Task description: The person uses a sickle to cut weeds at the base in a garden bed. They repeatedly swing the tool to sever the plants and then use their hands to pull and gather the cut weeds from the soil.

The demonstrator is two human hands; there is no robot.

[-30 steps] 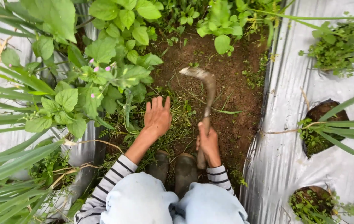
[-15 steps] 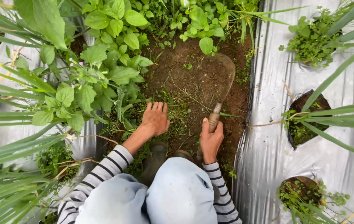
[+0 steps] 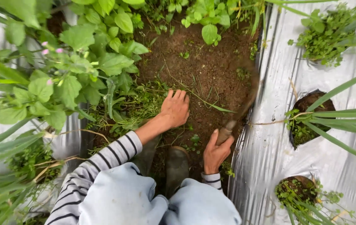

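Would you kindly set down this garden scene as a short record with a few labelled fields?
Setting: a strip of bare soil between sheets of silver plastic mulch.
Left hand: open, palm down on cut grass and weeds.
Right hand: closed around the wooden handle of a sickle, whose blade is blurred.
Feet: dark rubber boots below the hands.
Clothing: striped sleeves, pale trousers.
Left side: broad-leaved plants with small pink flowers.
Right side: planting holes in the mulch with long green leaves.

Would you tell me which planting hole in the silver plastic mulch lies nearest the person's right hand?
The middle hole, level with the right hand; the others sit far above and below.
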